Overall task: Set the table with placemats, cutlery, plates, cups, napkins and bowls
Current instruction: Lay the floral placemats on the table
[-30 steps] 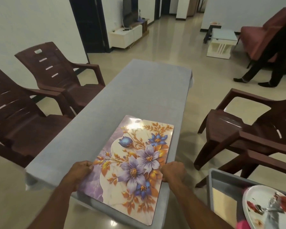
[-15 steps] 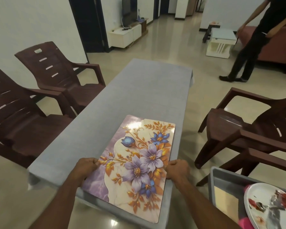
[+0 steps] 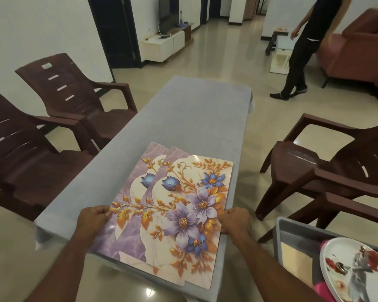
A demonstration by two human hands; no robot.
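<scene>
Placemats (image 3: 172, 201), two fanned apart, lie between the hands at the tabletop's (image 3: 183, 118) near end. Left hand (image 3: 93, 221) fingers pinch the lower mat's edge; right hand (image 3: 236, 221) fingers curl on the upper mat's edge. Plates (image 3: 358, 271) wait in a tray (image 3: 292, 232) right of the fingers; setting has barely begun.

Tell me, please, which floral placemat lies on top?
The right-hand placemat, held by the right hand, overlaps the left placemat in the left hand.
</scene>
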